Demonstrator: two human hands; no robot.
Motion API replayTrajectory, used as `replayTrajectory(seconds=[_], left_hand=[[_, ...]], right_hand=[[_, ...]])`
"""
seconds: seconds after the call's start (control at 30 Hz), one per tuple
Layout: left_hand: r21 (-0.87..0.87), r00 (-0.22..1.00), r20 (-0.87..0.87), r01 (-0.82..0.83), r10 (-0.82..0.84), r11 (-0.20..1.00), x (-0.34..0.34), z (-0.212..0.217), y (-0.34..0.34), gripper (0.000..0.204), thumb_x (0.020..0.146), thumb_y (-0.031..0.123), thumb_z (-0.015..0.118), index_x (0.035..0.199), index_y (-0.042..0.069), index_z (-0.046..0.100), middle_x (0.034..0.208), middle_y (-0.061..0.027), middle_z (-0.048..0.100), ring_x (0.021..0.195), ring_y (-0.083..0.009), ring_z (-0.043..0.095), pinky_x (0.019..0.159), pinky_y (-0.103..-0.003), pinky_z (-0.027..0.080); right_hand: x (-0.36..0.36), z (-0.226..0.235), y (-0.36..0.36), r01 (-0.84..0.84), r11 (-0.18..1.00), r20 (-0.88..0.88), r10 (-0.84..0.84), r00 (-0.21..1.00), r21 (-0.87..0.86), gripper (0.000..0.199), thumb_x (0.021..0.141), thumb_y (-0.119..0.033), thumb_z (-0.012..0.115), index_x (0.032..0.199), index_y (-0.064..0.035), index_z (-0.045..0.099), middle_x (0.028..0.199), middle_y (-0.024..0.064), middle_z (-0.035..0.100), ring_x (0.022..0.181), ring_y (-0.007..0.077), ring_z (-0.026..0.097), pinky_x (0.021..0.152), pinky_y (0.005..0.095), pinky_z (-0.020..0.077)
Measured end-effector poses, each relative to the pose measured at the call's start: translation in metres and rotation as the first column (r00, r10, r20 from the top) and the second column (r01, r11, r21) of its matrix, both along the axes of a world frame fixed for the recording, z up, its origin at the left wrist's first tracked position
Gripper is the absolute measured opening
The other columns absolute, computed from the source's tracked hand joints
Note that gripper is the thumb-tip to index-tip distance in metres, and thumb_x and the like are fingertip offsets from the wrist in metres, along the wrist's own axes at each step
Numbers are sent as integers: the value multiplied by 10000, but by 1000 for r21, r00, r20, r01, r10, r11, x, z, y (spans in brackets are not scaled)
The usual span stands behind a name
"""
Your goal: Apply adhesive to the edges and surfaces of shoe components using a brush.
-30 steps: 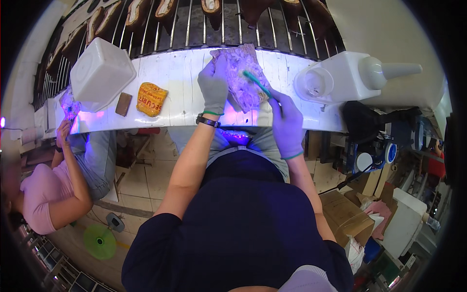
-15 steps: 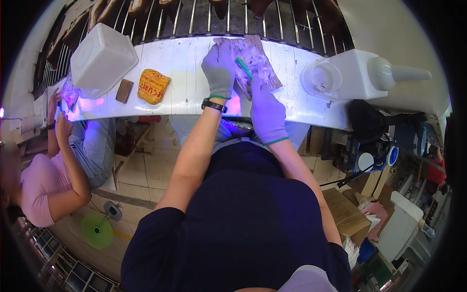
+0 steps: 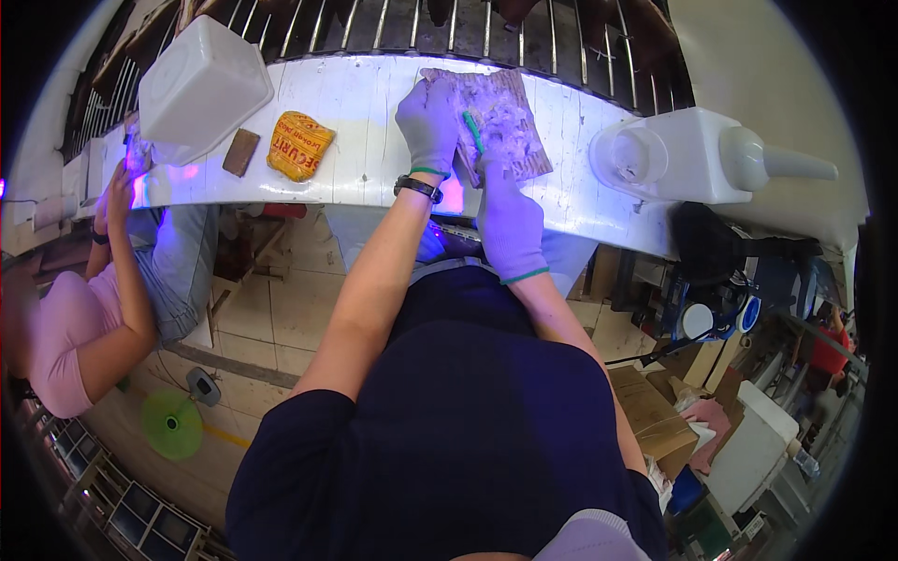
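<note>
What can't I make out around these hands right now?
Head view:
Lower part of the green tool: covered by the right hand.
Fingertips of the left hand: hidden behind its own back.
Underside of the rough slab: hidden by its upper face.
Bits in the clear cup: too small.

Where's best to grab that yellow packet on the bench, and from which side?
Probably by its left and right edges, from above: nothing covers the rounded yellow packet. The brown block lies apart on its left and the left hand is on its right, leaving room at both edges.
</note>
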State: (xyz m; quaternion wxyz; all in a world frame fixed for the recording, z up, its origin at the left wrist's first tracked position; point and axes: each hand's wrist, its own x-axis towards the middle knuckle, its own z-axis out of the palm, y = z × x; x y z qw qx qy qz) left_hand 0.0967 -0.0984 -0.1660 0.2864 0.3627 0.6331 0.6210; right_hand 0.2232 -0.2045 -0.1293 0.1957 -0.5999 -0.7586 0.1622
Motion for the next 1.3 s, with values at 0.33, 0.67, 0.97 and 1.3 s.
replayTrajectory(seconds=[0.33, 0.67, 0.97, 1.3], left_hand=[[-54, 999, 44, 28, -26, 998, -3, -10, -1, 228, 876, 152, 593, 871, -70, 646, 675, -21, 575, 674, -70, 441, 593, -281, 409], [-31, 997, 17, 79, -78, 996, -6, -6, -7, 213, 892, 135, 580, 883, -68, 645, 691, -38, 599, 685, -64, 466, 599, -280, 427], [52, 997, -38, 67, -65, 996, 3, 1, -18, 246, 924, 177, 541, 874, -55, 603, 723, -211, 610, 620, -213, 572, 598, -364, 436], [-42, 998, -46, 46, -48, 998, 2, -4, -10, 271, 919, 191, 548, 815, -58, 579, 668, -220, 557, 549, -205, 458, 554, -369, 405]], right_hand=[[1, 0, -13, -11, 997, 29, 13, 999, -77, 414, 846, -40, 498, 1252, -109, 457, 951, 180, 628, 642, 394, 618, 545, 486, 479], [8, 3, -8, 9, 997, -52, -13, 999, -78, 383, 851, -68, 501, 1232, -102, 485, 902, 188, 624, 670, 386, 625, 564, 482, 486], [-1, 9, 19, 107, 994, -244, -99, 965, 17, 205, 922, -133, 529, 1123, -107, 553, 824, 225, 634, 749, 431, 619, 597, 506, 452], [11, 5, -13, -35, 999, 138, 36, 990, -5, 443, 841, -65, 525, 1278, -116, 477, 890, 165, 612, 631, 354, 624, 535, 451, 485]])
